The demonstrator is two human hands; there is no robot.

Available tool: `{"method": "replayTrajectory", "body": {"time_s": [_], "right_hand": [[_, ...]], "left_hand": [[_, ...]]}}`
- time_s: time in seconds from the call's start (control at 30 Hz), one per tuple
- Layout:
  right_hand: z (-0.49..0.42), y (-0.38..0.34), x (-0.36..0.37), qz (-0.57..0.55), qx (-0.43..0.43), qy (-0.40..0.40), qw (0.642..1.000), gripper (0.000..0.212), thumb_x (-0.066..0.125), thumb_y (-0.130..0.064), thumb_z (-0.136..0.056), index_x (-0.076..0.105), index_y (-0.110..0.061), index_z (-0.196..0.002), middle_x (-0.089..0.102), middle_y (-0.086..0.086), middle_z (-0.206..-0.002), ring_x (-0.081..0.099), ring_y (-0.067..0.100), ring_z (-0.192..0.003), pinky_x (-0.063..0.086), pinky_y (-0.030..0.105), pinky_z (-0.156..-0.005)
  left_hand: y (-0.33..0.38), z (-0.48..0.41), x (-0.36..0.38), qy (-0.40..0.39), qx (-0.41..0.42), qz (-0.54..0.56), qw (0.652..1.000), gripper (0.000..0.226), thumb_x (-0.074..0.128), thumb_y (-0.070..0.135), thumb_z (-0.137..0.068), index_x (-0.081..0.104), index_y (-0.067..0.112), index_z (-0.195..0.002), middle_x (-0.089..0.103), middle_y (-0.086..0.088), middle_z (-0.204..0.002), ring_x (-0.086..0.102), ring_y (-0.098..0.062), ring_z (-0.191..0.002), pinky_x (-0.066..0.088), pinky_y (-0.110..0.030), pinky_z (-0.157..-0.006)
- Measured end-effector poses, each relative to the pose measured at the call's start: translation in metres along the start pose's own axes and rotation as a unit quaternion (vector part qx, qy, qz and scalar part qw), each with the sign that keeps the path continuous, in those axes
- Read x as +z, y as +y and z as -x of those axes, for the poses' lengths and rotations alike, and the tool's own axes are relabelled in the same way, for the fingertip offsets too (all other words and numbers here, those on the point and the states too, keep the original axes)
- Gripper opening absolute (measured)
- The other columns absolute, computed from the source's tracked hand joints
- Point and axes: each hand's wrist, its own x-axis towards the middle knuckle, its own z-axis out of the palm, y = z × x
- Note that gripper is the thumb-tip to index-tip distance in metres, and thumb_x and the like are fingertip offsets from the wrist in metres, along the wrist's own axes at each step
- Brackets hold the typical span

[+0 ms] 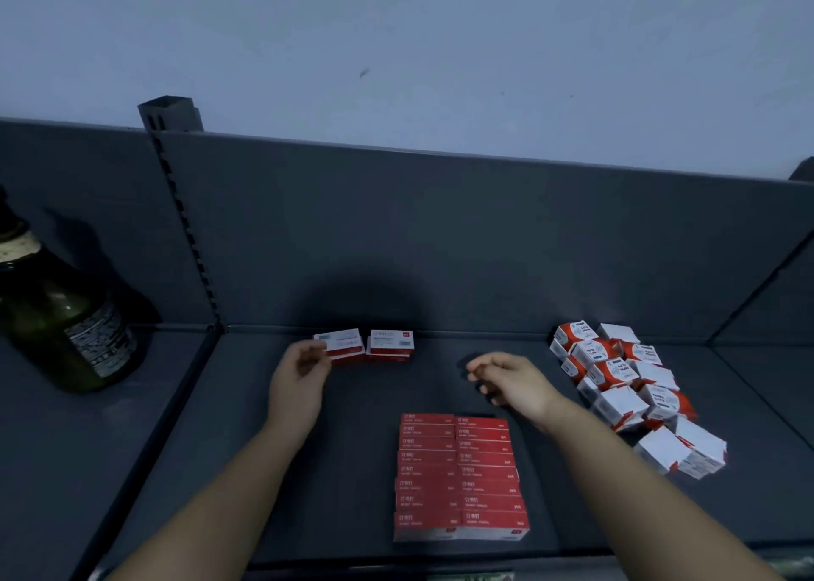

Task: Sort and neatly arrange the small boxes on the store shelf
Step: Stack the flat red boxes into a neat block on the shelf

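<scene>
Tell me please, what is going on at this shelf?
A person is sorting small boxes on a dark shelf. The left hand reaches the left one of two short stacks at the back wall; blur hides whether it grips. The right hand hovers empty, fingers loosely curled. A tidy block of red boxes lies in front, and a loose pile of white-and-red boxes waits on the right.

Shop, slotted metal shelving, stocked boxes

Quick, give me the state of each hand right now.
Left hand: fingers at the end of the top white-and-red box; blurred, grip cannot be told.
Right hand: open, fingers loosely curled, holding nothing.
</scene>
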Motion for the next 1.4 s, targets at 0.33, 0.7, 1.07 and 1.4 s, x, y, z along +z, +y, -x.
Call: {"method": "replayTrajectory", "body": {"time_s": [0.33, 0.7, 1.07, 1.4], "right_hand": [[-0.054, -0.043, 0.072, 0.15, 0.036, 0.061, 0.986, 0.027, 0.062, -0.036, -0.095, 0.066, -0.01, -0.086, 0.064, 0.005, -0.082, 0.059, 0.018, -0.077, 0.045, 0.028, -0.069], [-0.068, -0.033, 0.105, 0.019, 0.1, 0.1, 0.99, 0.03, 0.069, -0.035, -0.092, 0.072, -0.011, -0.108, 0.07, 0.005, -0.104, 0.065, 0.022, -0.098, 0.053, 0.032, -0.086], [-0.041, -0.023, 0.056, -0.105, 0.112, 0.007, 0.988, 0.02, 0.081, -0.013, -0.08, 0.068, -0.015, -0.096, 0.074, 0.0, -0.085, 0.06, 0.011, -0.072, 0.044, 0.021, -0.06], [-0.006, 0.007, 0.001, -0.206, 0.091, -0.026, 0.974, 0.03, 0.081, -0.016, -0.077, 0.073, -0.013, -0.105, 0.074, 0.002, -0.09, 0.054, 0.006, -0.064, 0.044, 0.019, -0.059]], "left_hand": [[-0.013, -0.065, -0.016, -0.054, -0.18, -0.21, 0.96, 0.082, 0.067, 0.058, -0.081, 0.046, 0.004, -0.139, 0.05, -0.013, -0.141, 0.051, -0.029, -0.124, 0.043, -0.035, -0.104], [-0.019, -0.077, -0.014, -0.034, -0.236, -0.112, 0.965, 0.052, 0.074, 0.035, -0.084, 0.06, 0.01, -0.128, 0.059, -0.009, -0.132, 0.054, -0.026, -0.119, 0.044, -0.032, -0.099], [-0.017, -0.035, -0.021, -0.044, -0.07, -0.059, 0.995, 0.017, 0.071, 0.019, -0.088, 0.066, 0.018, -0.104, 0.066, 0.006, -0.103, 0.061, -0.008, -0.097, 0.045, -0.017, -0.077], [0.009, 0.013, 0.031, -0.124, -0.04, 0.012, 0.991, 0.016, 0.078, 0.013, -0.08, 0.072, 0.022, -0.091, 0.076, 0.009, -0.085, 0.071, -0.005, -0.084, 0.053, -0.017, -0.077]]}}
